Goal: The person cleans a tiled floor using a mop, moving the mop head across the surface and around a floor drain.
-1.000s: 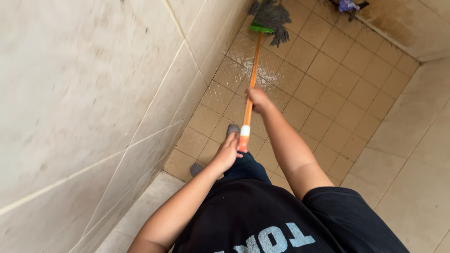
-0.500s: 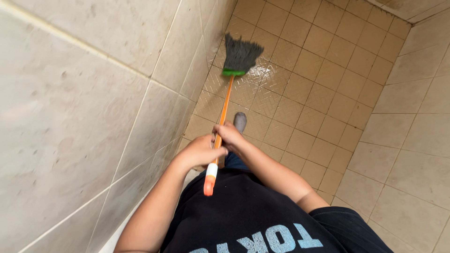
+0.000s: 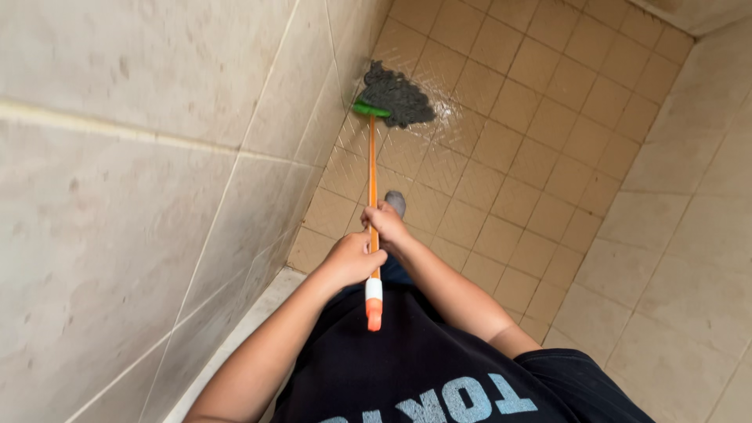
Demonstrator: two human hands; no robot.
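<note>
Left hand (image 3: 350, 260) and right hand (image 3: 386, 225) both clasped around orange mop handle (image 3: 372, 168).

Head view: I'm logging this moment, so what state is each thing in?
Mop: held, handle slanting down to the floor.
Mop head: strands spread on the floor beside the wall.
Left hand: closed around the handle, near its end.
Right hand: closed around the handle, just ahead.
Floor tiles: wet and shiny beside the mop head.
</note>
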